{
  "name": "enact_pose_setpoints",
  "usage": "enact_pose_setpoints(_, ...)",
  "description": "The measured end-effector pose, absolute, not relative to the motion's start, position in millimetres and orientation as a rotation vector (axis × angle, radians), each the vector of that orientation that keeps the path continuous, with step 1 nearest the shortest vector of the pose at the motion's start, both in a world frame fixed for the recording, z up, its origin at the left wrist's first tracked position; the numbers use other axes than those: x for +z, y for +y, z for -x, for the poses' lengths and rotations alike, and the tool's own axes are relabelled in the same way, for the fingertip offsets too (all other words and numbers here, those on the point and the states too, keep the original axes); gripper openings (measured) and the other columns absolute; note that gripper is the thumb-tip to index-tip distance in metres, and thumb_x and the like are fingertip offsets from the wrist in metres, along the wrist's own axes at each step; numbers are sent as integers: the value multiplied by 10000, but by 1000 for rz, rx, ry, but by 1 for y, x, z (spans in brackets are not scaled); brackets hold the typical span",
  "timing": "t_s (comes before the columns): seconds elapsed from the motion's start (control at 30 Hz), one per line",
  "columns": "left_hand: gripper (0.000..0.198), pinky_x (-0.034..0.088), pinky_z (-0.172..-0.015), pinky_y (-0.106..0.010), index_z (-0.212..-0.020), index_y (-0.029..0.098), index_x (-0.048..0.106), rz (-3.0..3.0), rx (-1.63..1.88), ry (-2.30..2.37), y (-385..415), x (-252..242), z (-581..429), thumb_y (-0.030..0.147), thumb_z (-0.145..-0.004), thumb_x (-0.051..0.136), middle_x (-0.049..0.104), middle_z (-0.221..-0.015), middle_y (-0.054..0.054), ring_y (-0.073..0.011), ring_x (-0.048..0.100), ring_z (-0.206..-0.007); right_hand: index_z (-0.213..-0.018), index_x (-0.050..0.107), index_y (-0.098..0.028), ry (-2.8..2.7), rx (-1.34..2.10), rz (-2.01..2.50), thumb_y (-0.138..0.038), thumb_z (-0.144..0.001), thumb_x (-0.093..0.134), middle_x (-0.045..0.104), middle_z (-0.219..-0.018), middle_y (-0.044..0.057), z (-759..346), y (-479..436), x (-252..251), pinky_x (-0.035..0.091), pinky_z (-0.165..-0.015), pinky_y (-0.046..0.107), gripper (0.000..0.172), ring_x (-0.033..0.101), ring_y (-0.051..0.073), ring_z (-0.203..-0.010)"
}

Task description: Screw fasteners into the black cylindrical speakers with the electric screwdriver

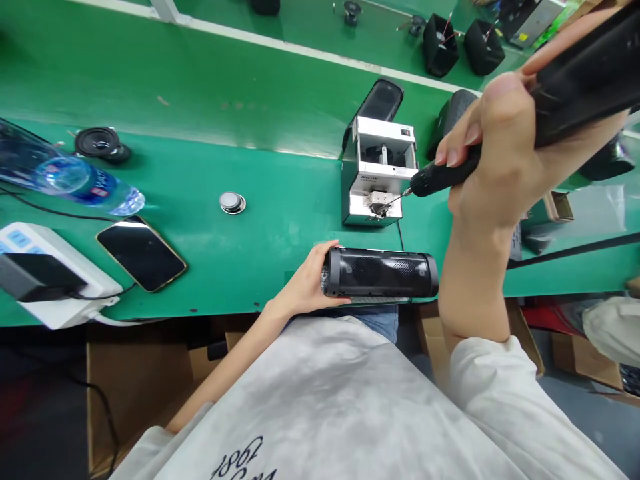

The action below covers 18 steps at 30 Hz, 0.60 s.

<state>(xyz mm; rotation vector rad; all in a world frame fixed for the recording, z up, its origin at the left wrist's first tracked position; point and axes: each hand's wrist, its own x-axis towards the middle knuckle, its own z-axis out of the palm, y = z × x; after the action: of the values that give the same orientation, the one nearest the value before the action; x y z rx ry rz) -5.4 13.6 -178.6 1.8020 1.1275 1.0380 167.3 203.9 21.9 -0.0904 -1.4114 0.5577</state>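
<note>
My left hand (320, 277) is wrapped round the left end of a black cylindrical speaker (383, 272), which lies sideways at the table's front edge. In my right hand (505, 133) is a black electric screwdriver (585, 80), raised high and tilted. Its thin bit points down and left, reaching the front outlet of a silver screw feeder (373, 170). Whether a screw sits on the bit is too small to tell. The feeder stands on the green table just beyond the speaker.
On the left are a water bottle (75, 177), a phone (143, 253), a white power strip (65, 273) and a round speaker driver (101, 143). A small round metal part (233, 202) lies mid-table. Black speaker housings (440, 45) stand on the far side. Cardboard boxes (135, 380) are below.
</note>
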Motion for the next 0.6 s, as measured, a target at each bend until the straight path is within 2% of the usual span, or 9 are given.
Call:
enact_pose_setpoints(0.07, 1230, 480, -1318, -713, -1763, 311, 261, -1789, 1028, 1138, 13, -177, 5, 616, -833, 1007, 517, -1675, -214, -471, 538, -1583, -1031, 767, -231, -1413, 571, 82, -103, -990, 684, 532, -712, -57, -168, 207, 20, 325, -416, 212, 159, 489, 48, -458)
enact_pose_setpoints(0.13, 1217, 482, -1324, -697, -1760, 317, 271, -1776, 1013, 1154, 13, -176, 5, 612, -836, 1006, 513, -1687, -204, -469, 537, -1592, -1051, 751, -233, -1400, 541, 66, -96, -976, 703, 662, -900, -42, -167, 211, 16, 330, -393, 229, 163, 511, 42, -471)
enact_pose_setpoints(0.23, 1203, 481, -1330, -682, -1753, 319, 290, -1767, 1010, 1163, 13, -175, 5, 605, -833, 1010, 515, -1693, -194, -466, 541, -1594, -1097, 699, -212, -1376, 469, 73, -80, -959, 682, 710, -1127, -31, -166, 217, 11, 334, -356, 237, 191, 492, 10, -467)
enact_pose_setpoints(0.43, 1208, 487, -1320, -697, -1751, 318, 293, -1780, 1047, 1129, 14, -177, 5, 604, -825, 1014, 522, -1684, -202, -464, 541, -1588, -1065, 581, -218, -1344, 430, 255, -22, -939, 639, 703, -1057, -78, -162, 216, 16, 377, -347, 225, 240, 504, 14, -459)
enact_pose_setpoints(0.53, 1210, 485, -1320, -703, -1750, 310, 290, -1801, 1058, 1114, 15, -179, 5, 610, -827, 1011, 518, -1679, -209, -466, 544, -1580, -1050, 562, -230, -1317, 426, 306, -52, -927, 652, 691, -1022, -65, -164, 208, 20, 343, -339, 275, 234, 476, 34, -440)
enact_pose_setpoints(0.6, 1221, 483, -1321, -706, -1751, 302, 288, -1810, 1074, 1107, 15, -181, 5, 621, -821, 1013, 508, -1681, -216, -470, 539, -1579, -1111, 521, -250, -1332, 539, 438, -102, -955, 673, 676, -1092, -56, -167, 200, 22, 390, -401, 303, 263, 489, 41, -487)
